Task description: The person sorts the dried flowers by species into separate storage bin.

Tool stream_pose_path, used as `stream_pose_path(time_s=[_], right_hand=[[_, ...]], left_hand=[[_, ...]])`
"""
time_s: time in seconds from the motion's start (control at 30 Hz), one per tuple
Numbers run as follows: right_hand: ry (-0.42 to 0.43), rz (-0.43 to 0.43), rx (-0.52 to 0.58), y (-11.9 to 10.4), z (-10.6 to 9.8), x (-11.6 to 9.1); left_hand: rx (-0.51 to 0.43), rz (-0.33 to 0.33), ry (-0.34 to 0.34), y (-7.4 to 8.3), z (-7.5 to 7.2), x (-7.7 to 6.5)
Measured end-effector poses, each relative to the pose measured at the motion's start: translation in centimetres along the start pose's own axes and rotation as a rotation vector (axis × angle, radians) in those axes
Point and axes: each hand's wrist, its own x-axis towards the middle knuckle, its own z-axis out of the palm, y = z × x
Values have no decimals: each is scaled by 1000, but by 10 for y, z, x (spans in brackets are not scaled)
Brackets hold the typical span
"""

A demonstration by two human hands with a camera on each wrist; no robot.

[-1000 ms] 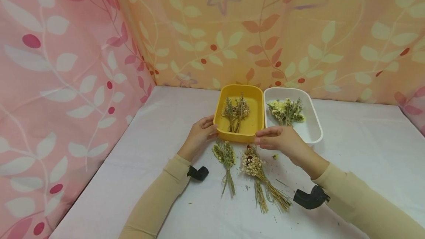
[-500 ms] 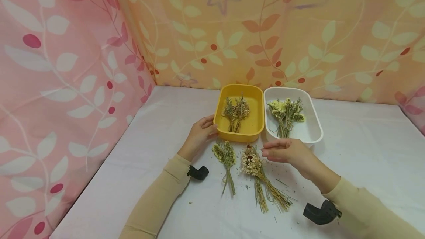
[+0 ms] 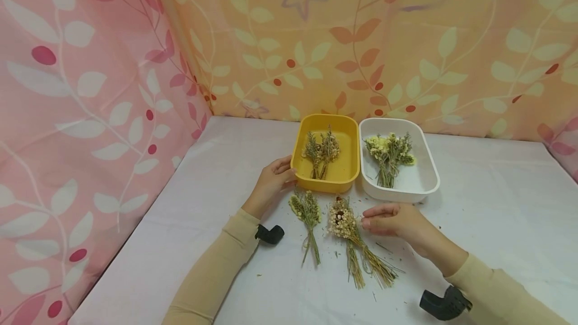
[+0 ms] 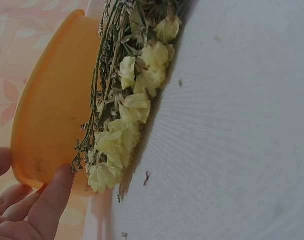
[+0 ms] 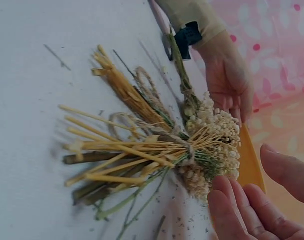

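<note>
Dried cream-flowered bunches with straw-coloured stems and twine ties (image 3: 341,222), two of them, lie on the white cloth-covered table (image 3: 226,164), heads overlapping, stems splayed toward the person. Right hand (image 3: 402,222): empty, just beside the right edge of those heads; thumb and fingers well apart in the right wrist view. Contact with the flowers: cannot tell. Left hand (image 3: 269,184): fingers extended against the left front corner of the yellow rounded-rectangular tray (image 3: 322,186), not wrapped round anything.

Next outward: slim tied bunch of pale-yellow flowers and green stems (image 3: 309,214), in front of the yellow tray, heads toward it; whether the left fingertips brush it is unclear. Inside the yellow tray: small brownish-grey dried bunches (image 3: 321,152). To its right, the white rounded-rectangular tray (image 3: 420,177), with yellow-and-green dried bunches (image 3: 388,149). Thin loose stem bits (image 5: 57,57) around.

Judgement: step in hand looks like a pre-grasp at the cream pair, left hand steadying the tray; three bunches remain outside the trays. Next move probably calls for lowering the right hand and pinching one bunch near its twine, sparing the brittle heads. Crossed stems could snag; separate first.
</note>
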Motion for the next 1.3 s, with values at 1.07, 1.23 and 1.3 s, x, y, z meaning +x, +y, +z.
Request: stream_pose_path(time_s=[1.07, 1.23, 1.3], right_hand=[[-79, 48, -100, 21, 11, -5], [-102, 44, -74, 19, 12, -4], [-115, 46, -50, 19, 12, -4]], left_hand=[[11, -10, -3, 4, 1, -1], [9, -8, -2, 4, 0, -1], [7, -9, -3, 4, 0, -2]])
